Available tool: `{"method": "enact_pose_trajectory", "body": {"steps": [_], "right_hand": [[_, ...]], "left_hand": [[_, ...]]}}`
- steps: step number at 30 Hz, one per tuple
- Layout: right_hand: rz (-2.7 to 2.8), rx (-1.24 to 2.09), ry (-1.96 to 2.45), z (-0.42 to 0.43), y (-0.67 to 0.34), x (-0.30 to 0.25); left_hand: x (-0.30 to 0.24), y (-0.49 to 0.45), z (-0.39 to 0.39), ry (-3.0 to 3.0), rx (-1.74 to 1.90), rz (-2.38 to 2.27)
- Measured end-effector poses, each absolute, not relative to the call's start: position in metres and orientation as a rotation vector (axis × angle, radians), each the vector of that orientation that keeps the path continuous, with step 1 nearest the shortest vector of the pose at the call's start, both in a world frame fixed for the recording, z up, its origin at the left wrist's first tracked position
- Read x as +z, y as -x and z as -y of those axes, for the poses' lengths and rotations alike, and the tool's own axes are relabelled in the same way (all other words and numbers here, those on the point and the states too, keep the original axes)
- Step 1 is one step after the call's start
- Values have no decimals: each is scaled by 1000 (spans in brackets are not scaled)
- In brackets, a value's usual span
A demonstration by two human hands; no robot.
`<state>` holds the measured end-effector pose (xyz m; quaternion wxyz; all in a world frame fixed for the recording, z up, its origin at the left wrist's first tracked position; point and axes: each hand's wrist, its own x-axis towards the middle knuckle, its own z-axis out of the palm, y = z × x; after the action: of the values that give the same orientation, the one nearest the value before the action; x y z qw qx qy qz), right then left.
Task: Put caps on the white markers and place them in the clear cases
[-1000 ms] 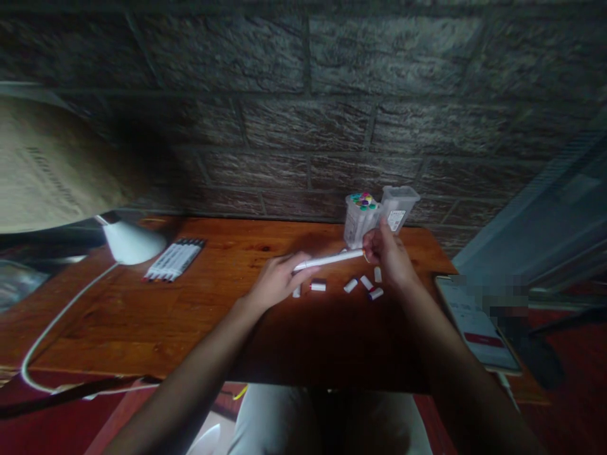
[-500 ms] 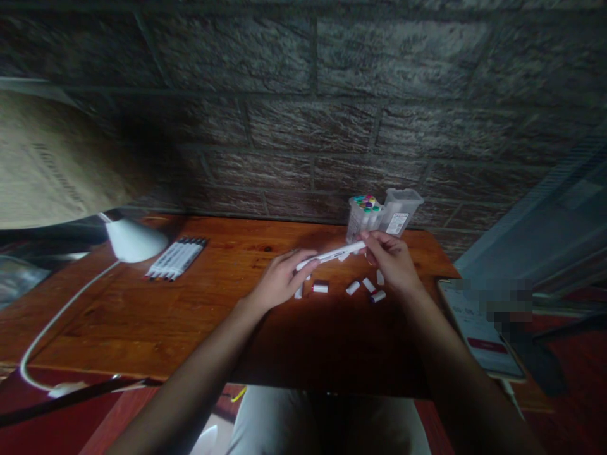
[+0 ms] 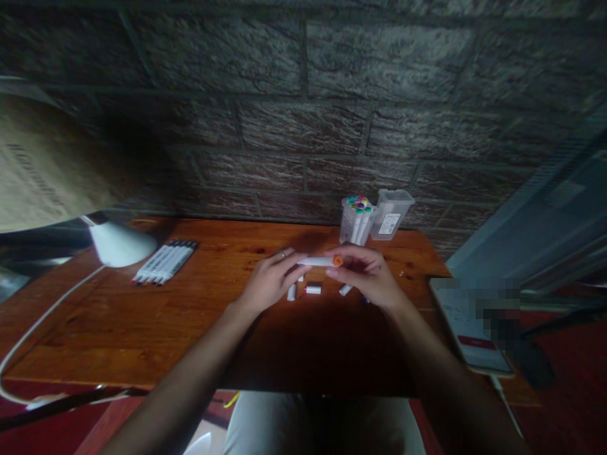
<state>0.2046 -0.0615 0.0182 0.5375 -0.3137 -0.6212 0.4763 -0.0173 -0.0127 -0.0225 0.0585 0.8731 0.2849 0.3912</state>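
A white marker (image 3: 317, 260) with an orange end is held level between both hands, above the wooden table (image 3: 203, 335). My left hand (image 3: 271, 278) pinches its left end between thumb and fingers. At the orange end, my right hand (image 3: 367, 272) has its thumb below and fingers above, closed around the marker. Under the hands lie loose marker caps: a white one with a reddish end (image 3: 313, 290), an upright-looking white one (image 3: 291, 292) and another white one (image 3: 346, 289). My right hand partly hides others.
Behind my right hand stand a clear box of markers (image 3: 356, 224) with coloured ends and a second clear box (image 3: 391, 216). A row of white markers (image 3: 165, 262) lies left, beside a lamp base (image 3: 121, 243). A tablet (image 3: 469, 328) rests at the right edge, before a brick wall (image 3: 332, 133).
My right hand has moved left and down towards my left hand. The marker has gone from slanted to nearly level, and its orange end now shows. The view has shifted slightly.
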Motion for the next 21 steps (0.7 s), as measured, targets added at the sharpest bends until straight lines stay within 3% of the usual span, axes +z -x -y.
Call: {"method": "enact_pose_trajectory", "body": {"steps": [10, 16, 21], "right_hand": [[1407, 1106, 726, 58, -210, 19], [1274, 1066, 735, 45, -222, 7], [1211, 1154, 729, 39, -222, 2]], "left_hand": [[-19, 15, 17, -2541, 1343, -935], [-10, 14, 21, -2162, 1693, -1073], [-8, 11, 20, -1787, 1683, -1018]]}}
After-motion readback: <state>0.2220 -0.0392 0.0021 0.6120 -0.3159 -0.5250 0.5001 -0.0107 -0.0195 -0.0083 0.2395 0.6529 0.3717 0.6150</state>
